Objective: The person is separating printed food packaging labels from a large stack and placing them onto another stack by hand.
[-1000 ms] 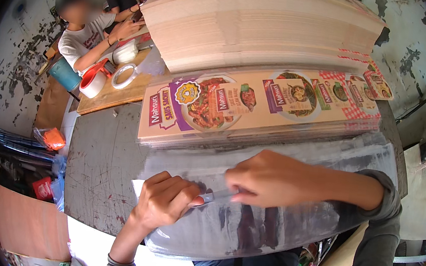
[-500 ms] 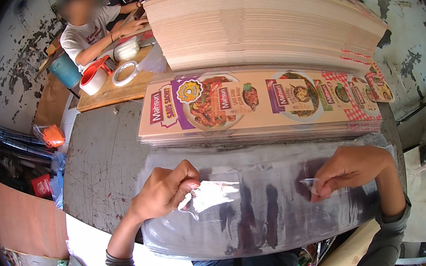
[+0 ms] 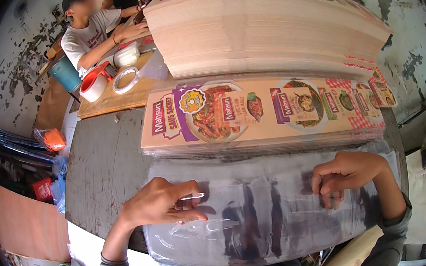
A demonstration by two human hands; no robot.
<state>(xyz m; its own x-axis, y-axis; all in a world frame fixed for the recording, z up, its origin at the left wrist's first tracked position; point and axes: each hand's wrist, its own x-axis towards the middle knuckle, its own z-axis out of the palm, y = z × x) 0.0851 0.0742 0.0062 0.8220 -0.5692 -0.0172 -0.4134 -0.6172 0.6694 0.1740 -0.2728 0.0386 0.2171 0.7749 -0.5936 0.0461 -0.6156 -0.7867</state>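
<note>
A stack of clear plastic sleeves (image 3: 252, 227) lies in front of me, glossy and slightly wrinkled, with dark reflections across it. Over its left part, my left hand (image 3: 165, 204) is open, thumb and forefinger spread apart. A bright strip glints between those fingers; whether it is a film edge or a reflection I cannot tell. My right hand (image 3: 350, 175) is above the stack's right part, fingers loosely bent downward and slightly apart, with nothing visible in them. Just beyond the sleeves lies a low pile of printed food cardboard panels (image 3: 263, 110) in clear film.
Behind the panels rises a tall stack of cardboard sheets (image 3: 266, 34). At the left, a wooden board (image 3: 105, 107) carries a red tape dispenser (image 3: 94, 84) and a tape roll (image 3: 125, 80). Two people (image 3: 84, 39) sit at the far left. The grey tabletop (image 3: 103, 173) is scratched.
My left hand has gone from a pinch to spread fingers, and the bright film by it has dropped flat. My right hand's pinch has loosened. A second person's head has turned into view.
</note>
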